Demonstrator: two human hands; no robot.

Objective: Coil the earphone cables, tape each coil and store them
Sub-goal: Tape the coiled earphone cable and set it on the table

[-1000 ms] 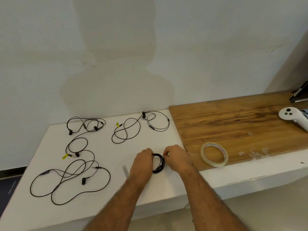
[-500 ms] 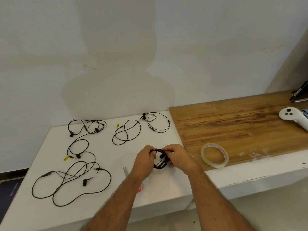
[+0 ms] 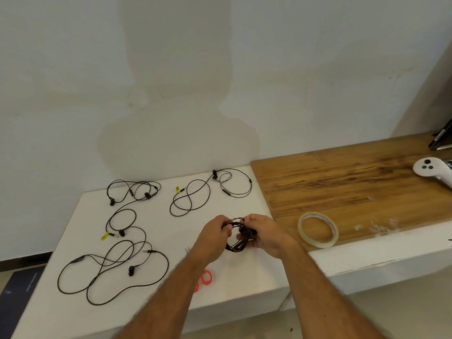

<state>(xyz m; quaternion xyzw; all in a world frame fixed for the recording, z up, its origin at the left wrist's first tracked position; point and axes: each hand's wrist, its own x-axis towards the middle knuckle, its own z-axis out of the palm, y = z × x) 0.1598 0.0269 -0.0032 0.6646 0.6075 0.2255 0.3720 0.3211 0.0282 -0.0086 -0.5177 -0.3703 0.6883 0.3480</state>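
A coiled black earphone cable [image 3: 235, 247] is held just above the white table [image 3: 249, 285], between both hands. My left hand [image 3: 212, 237] grips the coil's left side. My right hand [image 3: 265, 234] pinches its right side, where the earbuds bunch together. Three loose black earphones lie spread on the table: one at the back left [image 3: 133, 192], one at the back middle [image 3: 210, 192], one at the front left [image 3: 112, 270]. A roll of clear tape [image 3: 318, 230] lies on the wooden board [image 3: 342, 182] to the right of my hands.
Scissors with red handles [image 3: 205, 278] lie under my left forearm, mostly hidden. A white controller [image 3: 430, 167] and a dark device [image 3: 441, 140] sit at the far right of the board. Bits of clear tape [image 3: 381, 225] stick near the board's front edge.
The coil has been lifted off the table and turned more upright. Both hands have shifted their hold on it, and the camera has tilted down slightly.
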